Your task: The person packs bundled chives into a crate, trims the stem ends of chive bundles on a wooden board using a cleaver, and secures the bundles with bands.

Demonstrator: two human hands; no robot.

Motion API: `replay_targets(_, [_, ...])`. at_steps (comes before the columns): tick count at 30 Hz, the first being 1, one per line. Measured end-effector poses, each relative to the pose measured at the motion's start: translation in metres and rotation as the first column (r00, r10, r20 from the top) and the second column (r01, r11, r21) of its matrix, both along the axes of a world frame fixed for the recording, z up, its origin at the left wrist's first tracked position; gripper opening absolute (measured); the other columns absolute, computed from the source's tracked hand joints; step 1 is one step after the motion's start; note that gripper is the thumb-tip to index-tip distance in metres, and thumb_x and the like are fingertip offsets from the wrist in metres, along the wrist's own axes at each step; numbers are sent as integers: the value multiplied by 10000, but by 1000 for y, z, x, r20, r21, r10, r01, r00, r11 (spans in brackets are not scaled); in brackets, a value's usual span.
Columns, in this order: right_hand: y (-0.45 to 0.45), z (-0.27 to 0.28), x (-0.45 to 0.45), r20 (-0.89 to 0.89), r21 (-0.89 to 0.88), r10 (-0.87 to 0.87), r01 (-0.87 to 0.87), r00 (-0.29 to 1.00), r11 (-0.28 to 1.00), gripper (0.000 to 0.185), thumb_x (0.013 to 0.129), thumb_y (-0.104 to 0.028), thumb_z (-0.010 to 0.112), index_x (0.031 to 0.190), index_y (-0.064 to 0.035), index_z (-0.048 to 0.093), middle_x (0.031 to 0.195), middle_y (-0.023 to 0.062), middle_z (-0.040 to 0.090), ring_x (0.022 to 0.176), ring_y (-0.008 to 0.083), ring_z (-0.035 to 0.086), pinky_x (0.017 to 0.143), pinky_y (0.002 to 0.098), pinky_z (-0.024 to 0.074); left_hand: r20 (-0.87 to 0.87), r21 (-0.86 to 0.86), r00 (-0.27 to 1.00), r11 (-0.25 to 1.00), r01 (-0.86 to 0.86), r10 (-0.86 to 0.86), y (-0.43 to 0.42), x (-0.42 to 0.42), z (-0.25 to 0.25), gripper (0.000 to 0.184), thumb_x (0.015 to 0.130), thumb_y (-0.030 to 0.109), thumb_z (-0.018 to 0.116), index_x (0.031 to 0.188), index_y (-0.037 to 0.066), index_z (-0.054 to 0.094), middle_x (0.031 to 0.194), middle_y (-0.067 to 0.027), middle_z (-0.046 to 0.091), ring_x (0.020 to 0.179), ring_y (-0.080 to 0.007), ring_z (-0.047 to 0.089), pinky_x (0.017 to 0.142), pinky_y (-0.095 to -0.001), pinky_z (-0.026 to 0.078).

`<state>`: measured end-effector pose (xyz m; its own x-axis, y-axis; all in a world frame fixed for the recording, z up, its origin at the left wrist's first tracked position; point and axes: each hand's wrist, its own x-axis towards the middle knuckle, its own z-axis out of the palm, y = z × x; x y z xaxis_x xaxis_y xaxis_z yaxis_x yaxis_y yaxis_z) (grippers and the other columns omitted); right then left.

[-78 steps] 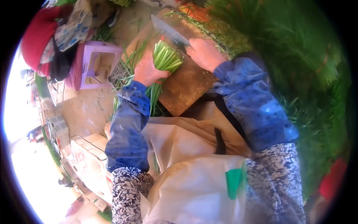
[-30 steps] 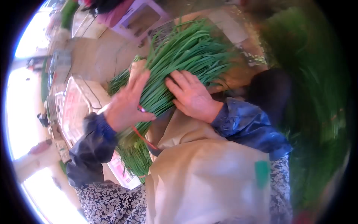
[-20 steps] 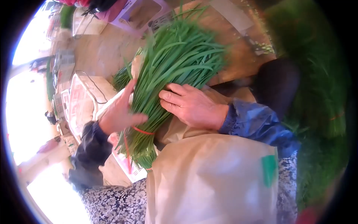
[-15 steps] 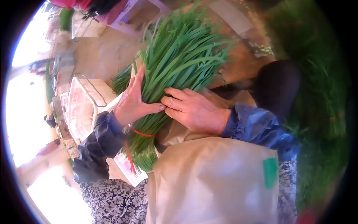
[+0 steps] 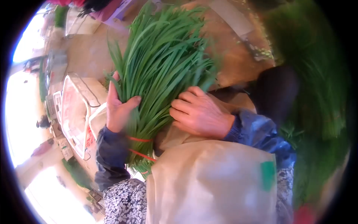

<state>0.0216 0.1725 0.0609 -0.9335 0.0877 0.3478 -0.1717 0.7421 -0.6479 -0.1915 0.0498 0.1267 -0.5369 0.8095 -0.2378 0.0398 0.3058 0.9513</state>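
Observation:
A thick bundle of garlic chives (image 5: 164,63) stands over my lap, with its leaves fanning out away from me. Two red bands (image 5: 141,139) circle its lower stems. My left hand (image 5: 118,108) grips the left side, thumb across the front and fingers partly hidden behind the leaves. On the right side, my right hand (image 5: 201,114) presses against the leaves with curled fingers, their tips partly hidden in the greens. A beige apron (image 5: 212,183) with a green patch covers my lap below the bundle.
A white wire-handled basket (image 5: 76,115) stands to the left. More greens (image 5: 320,93) lie along the dark right side. A flat pale board (image 5: 233,16) rests on the brown floor ahead. At the top left is part of a person in red and dark clothing (image 5: 99,7).
The bundle has shifted left and turned more upright, its leaves spreading wider. My left hand has moved left and its thumb has parted from my right hand's fingers.

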Motion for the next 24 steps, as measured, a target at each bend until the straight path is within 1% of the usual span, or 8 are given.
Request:
replay_targets(2, [3,8,-10,39,54,52,-54,998,997,401,696,-242,708,1024,-33,615,1067,137,560,1067,301,515,909,420,408,-74,-31,997,999,-30,28,-5,-2,-4,855,736,-121,608,1482,-2,210,1302,-94,525,1149,-160,538,988,-305,433])
replay_targets(4, [5,25,-31,-319,7,-112,121,941,993,448,677,-287,734,1041,-49,624,1050,112,560,1041,291,514,932,442,395,-79,-5,997,1000,-6,6,-2,3,1,845,742,-118,608,1481,1,214,1299,-95,527,1142,-158,542,977,-305,444])
replay_targets(5, [8,25,-40,-248,12,-103,110,963,994,577,637,-280,779,1135,-58,590,1146,114,541,1066,291,510,971,475,392,-63,-13,998,1000,18,-19,-2,0,1,847,747,-115,603,1484,5,203,1307,-102,522,1150,-164,538,972,-304,447])
replay_targets(6, [6,24,-42,-254,9,-90,95,963,995,577,637,-280,779,1135,-58,590,1146,114,541,1066,291,510,971,475,392,-70,-15,998,1000,3,-4,-4,-2,2,847,747,-115,603,1484,5,203,1307,-102,522,1150,-164,538,972,-304,447])
replay_targets(9, [-1,10,-37,-21,75,-52,53,998,996,590,637,-275,771,1151,-56,583,1161,121,539,1081,303,498,982,482,385,-80,11,987,991,-137,137,-15,-10,3,889,737,-107,612,1493,2,156,1320,-119,511,1165,-194,536,993,-325,437])
replay_targets(13, [-6,13,-25,-15,2,-70,70,997,998,580,627,-251,763,1144,-49,592,1159,127,537,1071,313,501,968,467,400,39,63,982,980,-188,186,-18,-14,6,890,727,-126,595,1491,1,157,1330,-139,507,1184,-215,530,997,-334,429])
replay_targets(20, [-1,10,-23,2,-17,-34,34,999,999,503,689,-254,719,1125,-40,587,1140,145,543,976,328,520,869,458,434,-35,44,988,988,-147,149,-14,-11,4,902,725,-120,609,1494,10,155,1330,-138,503,1176,-202,528,971,-320,445])
replay_targets(24, [10,17,-35,-15,-14,-50,50,999,999,447,683,-163,711,1095,-38,590,1092,133,564,933,313,529,832,440,441,-33,46,994,994,-99,101,-12,-10,-1,850,729,-103,591,1472,0,191,1282,-116,516,1149,-190,530,959,-316,446])
